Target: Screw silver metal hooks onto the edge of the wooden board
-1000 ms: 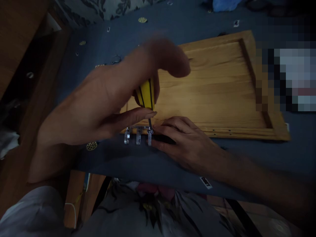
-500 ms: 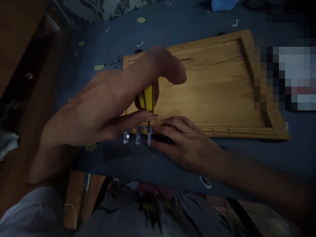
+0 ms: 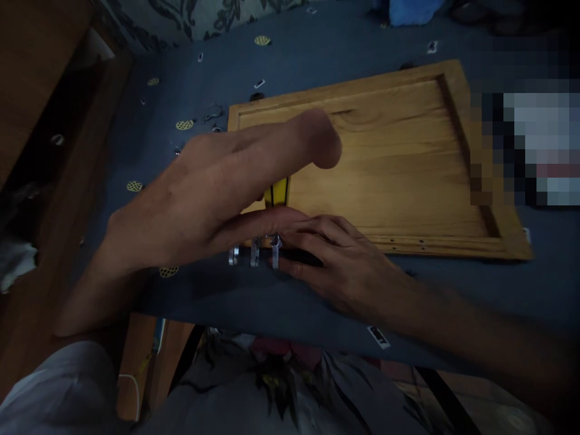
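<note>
My left hand [image 3: 206, 187] is wrapped round a screwdriver [image 3: 277, 192] with a yellow, black-striped handle. Its thumb lies across the lower end of the handle and hides the shaft. Under it, at the near edge of a framed wooden cabinet door [image 3: 389, 169], sits a shiny metal hinge [image 3: 255, 252] with curved prongs that jut toward me. My right hand [image 3: 348, 260] pinches the hinge's right side and the door edge, fingers on top and thumb below. The left thumb tip meets the right fingertips, so the screw is hidden.
The door lies on a blue patterned cloth [image 3: 217, 302]. Small metal pieces [image 3: 212, 113] rest past my left hand. A blue bundle [image 3: 414, 11] lies at the back, and a wooden cabinet side [image 3: 40, 72] stands on the left. Part of the right side is pixelated.
My left hand has turned round the screwdriver: its knuckles are lower and its thumb has slid right, over the shaft. The right hand stays in place.
</note>
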Motion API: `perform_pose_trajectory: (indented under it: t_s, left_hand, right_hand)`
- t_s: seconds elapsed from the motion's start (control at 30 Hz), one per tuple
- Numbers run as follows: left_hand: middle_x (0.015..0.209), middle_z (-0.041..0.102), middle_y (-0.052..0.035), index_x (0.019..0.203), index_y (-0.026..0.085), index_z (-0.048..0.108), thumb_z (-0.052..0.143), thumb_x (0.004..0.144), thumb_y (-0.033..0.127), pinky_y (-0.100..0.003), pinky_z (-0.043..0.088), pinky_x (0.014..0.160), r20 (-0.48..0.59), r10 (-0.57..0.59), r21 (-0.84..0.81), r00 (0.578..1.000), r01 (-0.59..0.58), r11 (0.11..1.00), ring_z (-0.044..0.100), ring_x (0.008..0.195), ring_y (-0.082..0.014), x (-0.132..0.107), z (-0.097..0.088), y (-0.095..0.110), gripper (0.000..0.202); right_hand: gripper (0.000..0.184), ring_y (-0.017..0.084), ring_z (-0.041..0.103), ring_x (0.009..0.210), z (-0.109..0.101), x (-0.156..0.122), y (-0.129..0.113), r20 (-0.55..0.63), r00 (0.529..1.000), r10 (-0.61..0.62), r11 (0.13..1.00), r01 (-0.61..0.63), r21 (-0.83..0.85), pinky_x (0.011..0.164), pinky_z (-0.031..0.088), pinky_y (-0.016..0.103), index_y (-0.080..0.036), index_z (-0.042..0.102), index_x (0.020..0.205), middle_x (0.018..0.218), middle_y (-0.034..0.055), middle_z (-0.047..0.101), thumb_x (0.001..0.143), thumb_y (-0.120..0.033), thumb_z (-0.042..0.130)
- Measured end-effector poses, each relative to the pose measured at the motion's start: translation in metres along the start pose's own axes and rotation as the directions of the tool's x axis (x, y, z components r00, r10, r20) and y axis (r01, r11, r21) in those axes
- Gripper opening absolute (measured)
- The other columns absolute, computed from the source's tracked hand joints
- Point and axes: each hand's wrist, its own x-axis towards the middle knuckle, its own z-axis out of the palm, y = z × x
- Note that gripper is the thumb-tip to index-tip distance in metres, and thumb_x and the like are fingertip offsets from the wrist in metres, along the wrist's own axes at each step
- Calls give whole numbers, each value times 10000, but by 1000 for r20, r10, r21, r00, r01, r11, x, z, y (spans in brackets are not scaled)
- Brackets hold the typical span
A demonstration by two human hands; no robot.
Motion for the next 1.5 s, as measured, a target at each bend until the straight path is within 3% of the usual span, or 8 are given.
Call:
perform_pose_trajectory:
  t_s: [0.1, 0.33, 0.6, 0.9, 1.03, 1.17, 1.23, 1.5]
  left_hand:
    - [1126, 662, -38, 1357, 171, 537, 468, 1077, 450, -273, 593, 706, -1, -32, -1, 999, 32, 999, 698, 864, -132, 0, 1, 1, 401]
    - [1305, 595, -8, 1371, 200, 391, 514, 1037, 273, -238, 580, 792, 68, 10, -328, 998, 12, 945, 675, 979, -77, 4, -5, -5, 364]
    - [1232, 612, -65, 1390, 189, 439, 462, 1084, 426, -239, 589, 598, 20, -33, -37, 999, 34, 999, 688, 869, -127, 1, 2, 0, 388]
    - [1008, 599, 11, 1366, 202, 390, 501, 1070, 278, -270, 611, 697, 117, -6, -354, 993, 47, 934, 722, 861, -123, 2, -3, -2, 325]
    - [1195, 614, -4, 1383, 178, 384, 493, 1049, 299, -251, 602, 749, 93, -21, -328, 995, 51, 943, 738, 927, -97, 2, -7, -2, 372]
    - [1490, 479, -53, 1408, 193, 349, 265, 1021, 362, -332, 585, 798, 25, -50, -259, 998, 55, 964, 764, 1055, -161, 1, -15, -4, 430]
    - [1490, 462, -61, 1418, 184, 348, 215, 1010, 376, -363, 579, 802, 27, -43, -247, 999, 49, 968, 764, 1063, -183, 0, -17, -5, 470]
    - [1426, 579, -10, 1345, 240, 418, 509, 1034, 300, -282, 613, 804, 64, -80, -316, 995, 96, 944, 709, 941, -69, 3, -9, 0, 329]
  right_hand:
    - [297, 258, 626, 1121, 1, 0, 0, -14, 1000, 6, 1000, -6, -3, 987, 545, 427, -238, 764, 1137, 1179, 72, 751, 1055, -200, 480]
    - [328, 238, 641, 1058, -1, 2, 0, -30, 999, -15, 1000, 15, -13, 961, 554, 401, -236, 764, 1120, 1141, 58, 764, 1064, -192, 444]
    - [302, 260, 612, 1119, 1, 0, 1, -20, 1000, -6, 1000, 6, 5, 978, 550, 434, -225, 759, 1128, 1161, 81, 745, 1061, -203, 465]
    - [333, 238, 640, 1069, -1, 1, 2, -33, 999, -26, 999, 25, -36, 969, 564, 404, -262, 760, 1126, 1169, 46, 759, 1060, -198, 440]
    - [344, 233, 636, 1089, 0, 1, 2, -19, 1000, -18, 998, 17, -53, 985, 557, 398, -265, 758, 1117, 1172, 42, 757, 1071, -218, 420]
    - [317, 242, 630, 1072, 0, 1, 2, -30, 999, -24, 999, 23, -32, 972, 548, 411, -237, 757, 1114, 1175, 59, 757, 1058, -188, 449]
    - [310, 244, 628, 1068, 0, 1, 2, -19, 1000, -18, 1000, 18, -22, 962, 545, 414, -234, 755, 1111, 1183, 55, 756, 1058, -186, 453]
    - [304, 265, 619, 1097, 3, -1, 2, -31, 999, -23, 1000, 23, 7, 975, 538, 443, -212, 755, 1127, 1176, 81, 748, 1055, -190, 461]
